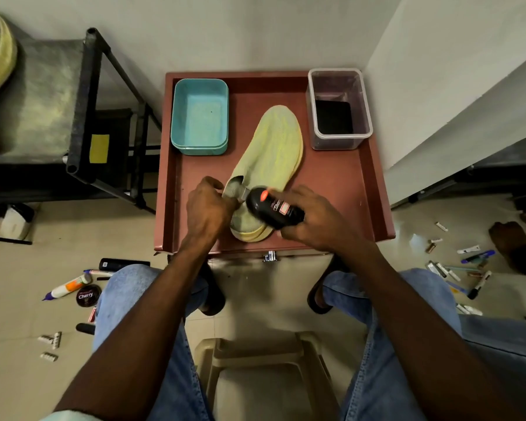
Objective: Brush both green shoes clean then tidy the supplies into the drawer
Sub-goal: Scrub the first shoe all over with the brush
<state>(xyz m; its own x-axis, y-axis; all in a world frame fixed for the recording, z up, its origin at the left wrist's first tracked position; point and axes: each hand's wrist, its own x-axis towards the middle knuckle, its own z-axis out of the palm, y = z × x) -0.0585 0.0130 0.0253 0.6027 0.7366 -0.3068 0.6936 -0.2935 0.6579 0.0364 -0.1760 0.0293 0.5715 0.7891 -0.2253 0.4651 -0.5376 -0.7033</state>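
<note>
the green shoe (271,153) lies on the red table (340,189) between two tubs, left hand (208,208) pinching its heel opening, right hand (313,220) curled round a black bottle (274,208) over the heel.

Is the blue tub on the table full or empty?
Empty. The blue tub sits at the back left of the table, and its bare bottom shows all the way across.

The green shoe (271,147) looks like matt knitted cloth, the black bottle (274,208) glossy plastic, the teal tub (199,117) smooth plastic.
</note>
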